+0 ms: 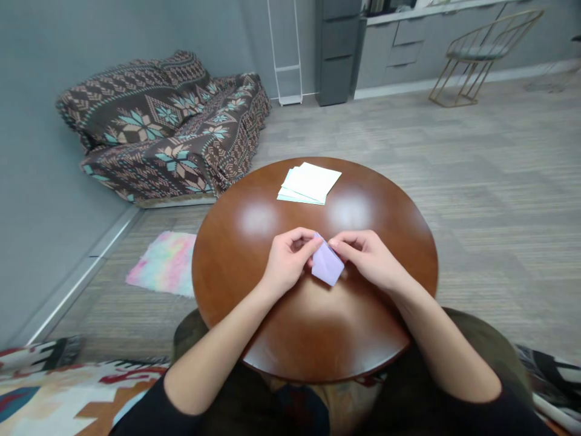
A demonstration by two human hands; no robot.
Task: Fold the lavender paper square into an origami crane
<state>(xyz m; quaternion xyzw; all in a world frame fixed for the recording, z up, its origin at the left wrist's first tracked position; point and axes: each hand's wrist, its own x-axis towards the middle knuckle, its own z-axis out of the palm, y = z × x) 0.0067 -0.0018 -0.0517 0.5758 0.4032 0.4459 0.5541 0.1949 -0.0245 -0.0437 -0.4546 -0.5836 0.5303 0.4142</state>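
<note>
A small folded piece of purple paper (327,264) is held up between my two hands, just above the round brown table (313,330). My left hand (290,257) pinches its upper left edge between thumb and fingers. On the other side, my right hand (363,254) has thumb and fingertips closed on the paper's upper right edge. Some fingertips are hidden behind the paper and the hands. Farther back on the tabletop lies a loose, fanned stack of pale paper sheets (311,180), white on top with light green edges below.
Beyond the table to the left stands a sofa (149,121) under a patterned cover. A pastel fluffy mat (166,263) lies on the floor at the left. Grey cabinets (408,45) and a gold-framed chair (481,54) are at the back right.
</note>
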